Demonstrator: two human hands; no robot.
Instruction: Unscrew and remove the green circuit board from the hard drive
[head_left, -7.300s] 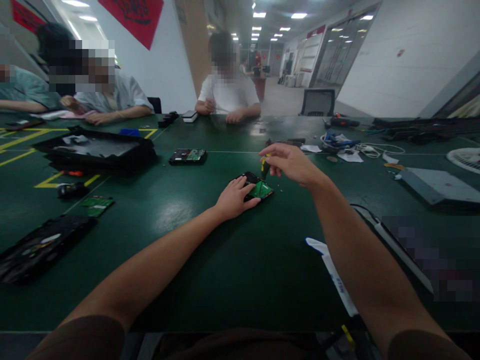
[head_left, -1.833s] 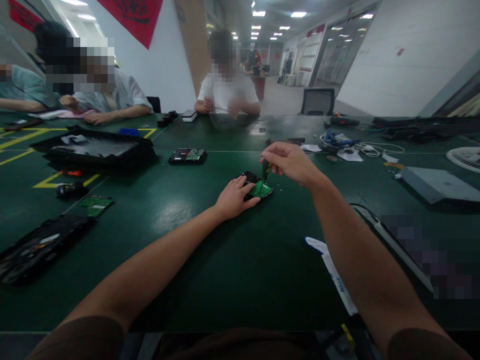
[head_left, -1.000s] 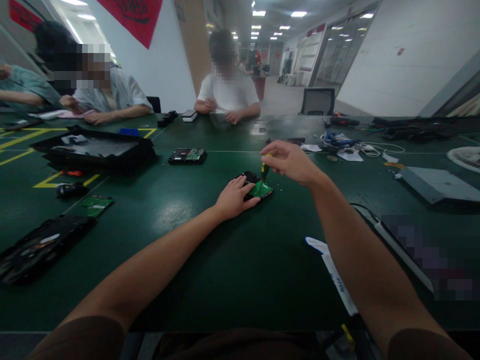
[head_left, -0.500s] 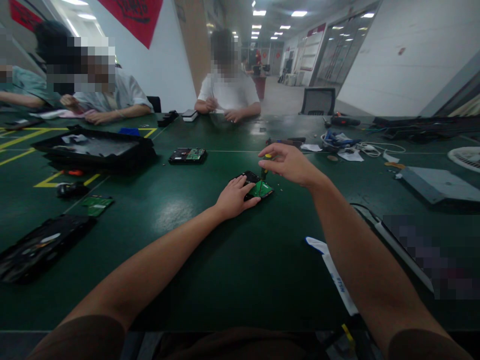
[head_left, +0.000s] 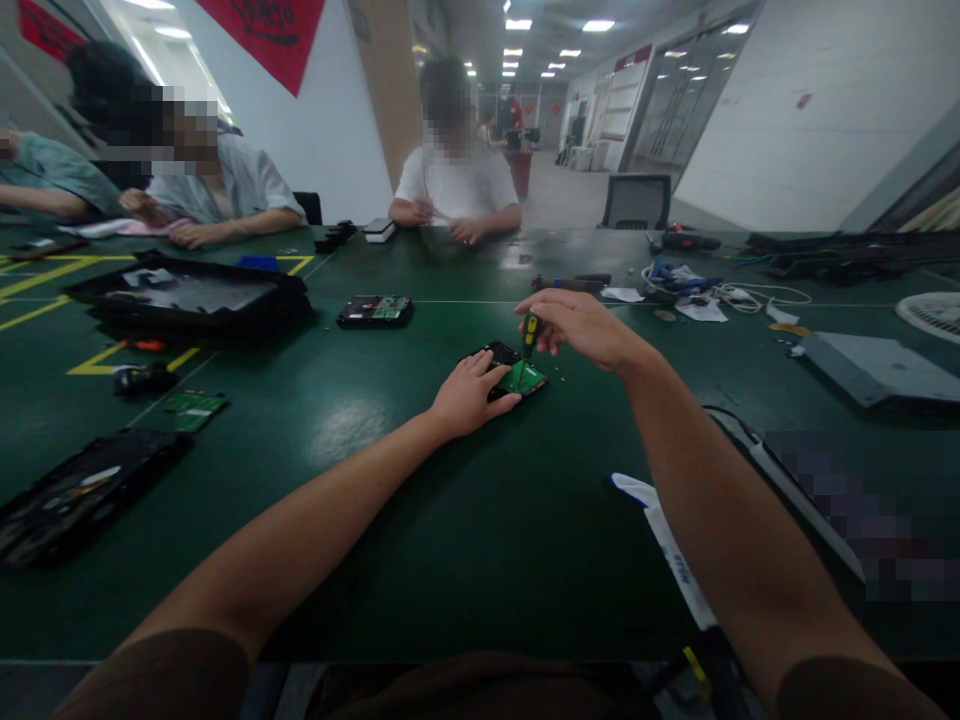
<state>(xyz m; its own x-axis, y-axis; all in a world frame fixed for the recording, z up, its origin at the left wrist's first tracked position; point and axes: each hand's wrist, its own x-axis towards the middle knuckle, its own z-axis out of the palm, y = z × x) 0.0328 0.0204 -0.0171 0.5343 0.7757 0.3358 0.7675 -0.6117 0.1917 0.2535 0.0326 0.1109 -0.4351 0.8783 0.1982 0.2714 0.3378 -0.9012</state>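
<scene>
A small black hard drive (head_left: 501,356) with a green circuit board (head_left: 523,379) on top lies on the dark green table (head_left: 420,500), far out in front of me. My left hand (head_left: 466,398) lies flat on its near left edge, fingers spread, pressing it down. My right hand (head_left: 581,327) hovers just above and right of the drive, fingers pinched round the handle of a small yellow and black screwdriver (head_left: 529,335). The screwdriver stands upright with its tip down on the circuit board.
A second drive (head_left: 375,311) lies further back left, beside a black tray (head_left: 187,298). A loose green board (head_left: 193,408) and a black part (head_left: 71,497) sit at left. Cables (head_left: 705,290), a grey box (head_left: 877,372) and a white strap (head_left: 667,555) are at right. Other people sit across.
My right hand has shifted slightly around the screwdriver handle over these frames, staying above the drive. My left hand and the drive have not moved.
</scene>
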